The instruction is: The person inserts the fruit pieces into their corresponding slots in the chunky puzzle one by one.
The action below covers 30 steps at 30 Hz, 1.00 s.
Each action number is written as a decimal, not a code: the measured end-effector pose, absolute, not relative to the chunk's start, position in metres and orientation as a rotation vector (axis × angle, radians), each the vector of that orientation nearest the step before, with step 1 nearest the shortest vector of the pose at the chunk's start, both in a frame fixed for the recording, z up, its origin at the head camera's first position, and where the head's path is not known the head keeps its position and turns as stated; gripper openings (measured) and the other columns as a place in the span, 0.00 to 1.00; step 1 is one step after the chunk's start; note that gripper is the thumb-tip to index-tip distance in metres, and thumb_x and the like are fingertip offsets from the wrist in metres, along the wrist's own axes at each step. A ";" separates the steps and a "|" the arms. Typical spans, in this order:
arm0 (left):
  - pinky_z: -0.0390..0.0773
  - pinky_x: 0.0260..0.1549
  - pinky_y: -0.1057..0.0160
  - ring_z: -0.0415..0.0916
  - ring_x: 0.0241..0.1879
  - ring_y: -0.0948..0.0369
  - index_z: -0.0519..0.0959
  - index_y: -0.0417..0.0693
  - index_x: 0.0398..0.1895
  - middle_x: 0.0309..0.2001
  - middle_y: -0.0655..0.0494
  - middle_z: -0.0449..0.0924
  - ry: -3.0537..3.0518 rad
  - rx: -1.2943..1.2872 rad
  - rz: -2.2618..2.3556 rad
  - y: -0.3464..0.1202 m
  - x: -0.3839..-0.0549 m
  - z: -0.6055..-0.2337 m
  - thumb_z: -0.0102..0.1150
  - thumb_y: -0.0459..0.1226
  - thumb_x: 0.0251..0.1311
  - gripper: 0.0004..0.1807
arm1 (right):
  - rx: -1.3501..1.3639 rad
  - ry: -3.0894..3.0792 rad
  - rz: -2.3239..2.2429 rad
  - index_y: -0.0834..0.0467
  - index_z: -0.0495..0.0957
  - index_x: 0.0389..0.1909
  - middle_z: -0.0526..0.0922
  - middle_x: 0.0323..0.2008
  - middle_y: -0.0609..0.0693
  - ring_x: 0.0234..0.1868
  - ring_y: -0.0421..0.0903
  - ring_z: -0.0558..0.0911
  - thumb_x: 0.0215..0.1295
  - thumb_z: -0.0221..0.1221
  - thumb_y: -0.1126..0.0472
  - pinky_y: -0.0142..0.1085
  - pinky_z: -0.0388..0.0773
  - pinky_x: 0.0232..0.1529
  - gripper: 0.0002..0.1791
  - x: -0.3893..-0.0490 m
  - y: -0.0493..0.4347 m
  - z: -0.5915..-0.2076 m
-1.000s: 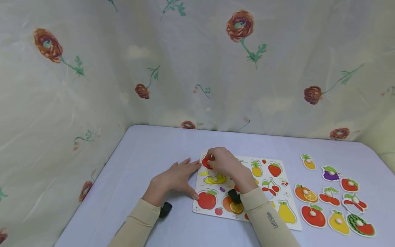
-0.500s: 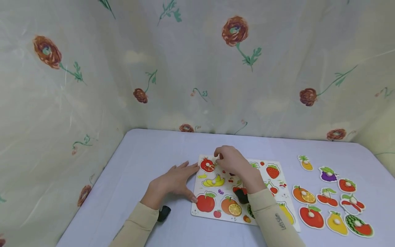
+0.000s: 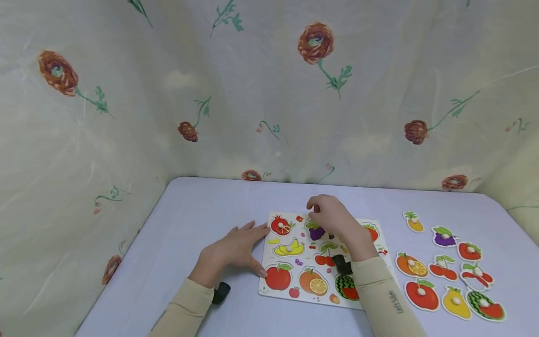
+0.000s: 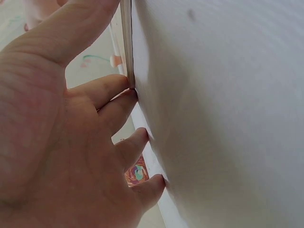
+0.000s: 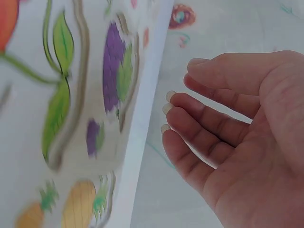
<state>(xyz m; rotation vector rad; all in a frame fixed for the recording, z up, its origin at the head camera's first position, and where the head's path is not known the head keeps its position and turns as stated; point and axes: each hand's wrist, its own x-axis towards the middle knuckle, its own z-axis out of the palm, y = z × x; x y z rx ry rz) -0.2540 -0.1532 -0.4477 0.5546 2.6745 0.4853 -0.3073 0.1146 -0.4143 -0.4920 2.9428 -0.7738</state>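
A white fruit puzzle board (image 3: 280,294) lies flat on the table. My left hand (image 3: 235,250) rests at its left edge, with spread fingertips and thumb against the side. In the left wrist view, these fingers (image 4: 111,92) touch the board's edge and the tabletop. Above the board's back part hovers my right hand (image 3: 337,217), near the purple grape picture (image 3: 316,232). The right wrist view shows its fingers (image 5: 199,128) loosely bent and holding nothing. A pomegranate piece (image 3: 280,225) sits in the board's upper left corner, with the banana piece (image 3: 290,248) below it.
Right of the board lie several knobbed pieces, including a pineapple (image 3: 413,222), grapes (image 3: 444,238), an orange (image 3: 411,265), an apple (image 3: 422,295), a pear (image 3: 456,303) and a watermelon (image 3: 486,306). A flowered curtain (image 3: 370,117) hangs behind the table.
My right hand has left the pomegranate piece and moved right, over the grape picture. The left hand stays at the board's edge. The whole view has shifted slightly.
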 end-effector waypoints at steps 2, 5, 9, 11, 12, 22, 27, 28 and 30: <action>0.47 0.77 0.40 0.41 0.81 0.52 0.59 0.62 0.77 0.79 0.66 0.53 2.675 0.553 0.483 -0.154 -0.255 -0.449 0.79 0.58 0.37 0.60 | -0.484 2.950 -0.792 0.62 0.82 0.49 0.80 0.35 0.54 0.32 0.47 0.74 0.67 0.59 0.63 0.36 0.75 0.33 0.13 -0.309 0.121 -0.413; 0.47 0.77 0.40 0.41 0.81 0.52 0.59 0.62 0.77 0.79 0.65 0.53 2.675 0.543 0.480 -0.155 -0.255 -0.450 0.79 0.58 0.38 0.59 | -0.457 2.970 -0.817 0.62 0.81 0.49 0.81 0.36 0.55 0.35 0.49 0.74 0.68 0.58 0.63 0.39 0.77 0.38 0.13 -0.311 0.130 -0.411; 0.47 0.77 0.40 0.41 0.80 0.52 0.59 0.62 0.77 0.79 0.65 0.54 2.675 0.529 0.481 -0.156 -0.254 -0.448 0.79 0.58 0.37 0.59 | -0.401 2.972 -0.869 0.62 0.80 0.51 0.82 0.40 0.57 0.39 0.51 0.76 0.69 0.57 0.62 0.44 0.80 0.44 0.14 -0.311 0.142 -0.408; 0.47 0.77 0.40 0.41 0.80 0.52 0.59 0.62 0.77 0.79 0.64 0.54 2.676 0.529 0.484 -0.156 -0.254 -0.447 0.79 0.58 0.37 0.60 | -0.379 2.975 -0.883 0.63 0.80 0.52 0.83 0.42 0.58 0.41 0.52 0.76 0.69 0.57 0.61 0.46 0.80 0.45 0.14 -0.311 0.149 -0.406; 0.47 0.77 0.40 0.41 0.80 0.51 0.59 0.62 0.77 0.79 0.64 0.54 2.676 0.532 0.487 -0.156 -0.253 -0.447 0.79 0.58 0.37 0.60 | -0.363 2.978 -0.888 0.63 0.80 0.53 0.83 0.43 0.58 0.41 0.52 0.77 0.69 0.57 0.61 0.46 0.80 0.45 0.15 -0.311 0.152 -0.405; 0.48 0.77 0.39 0.42 0.80 0.51 0.59 0.62 0.77 0.79 0.64 0.54 2.671 0.537 0.498 -0.156 -0.253 -0.445 0.79 0.57 0.38 0.59 | -0.184 3.011 -0.838 0.62 0.75 0.58 0.78 0.49 0.63 0.45 0.57 0.75 0.70 0.56 0.60 0.46 0.81 0.44 0.19 -0.314 0.189 -0.401; 0.47 0.77 0.39 0.42 0.80 0.51 0.59 0.61 0.77 0.79 0.64 0.53 2.665 0.550 0.499 -0.154 -0.252 -0.445 0.78 0.58 0.38 0.59 | -0.112 3.055 -0.769 0.64 0.75 0.57 0.77 0.48 0.65 0.45 0.59 0.74 0.69 0.56 0.61 0.51 0.78 0.46 0.18 -0.313 0.209 -0.402; 0.47 0.77 0.39 0.42 0.80 0.51 0.58 0.61 0.77 0.79 0.64 0.53 2.664 0.553 0.500 -0.154 -0.252 -0.445 0.78 0.58 0.38 0.59 | -0.102 3.061 -0.762 0.65 0.75 0.57 0.77 0.48 0.65 0.44 0.59 0.74 0.69 0.56 0.61 0.51 0.78 0.46 0.18 -0.313 0.213 -0.402; 0.47 0.77 0.38 0.42 0.80 0.51 0.58 0.61 0.77 0.79 0.64 0.53 2.664 0.558 0.502 -0.153 -0.252 -0.445 0.78 0.58 0.38 0.59 | -0.073 3.061 -0.764 0.65 0.74 0.57 0.77 0.48 0.65 0.44 0.59 0.74 0.69 0.56 0.60 0.51 0.78 0.45 0.19 -0.312 0.221 -0.403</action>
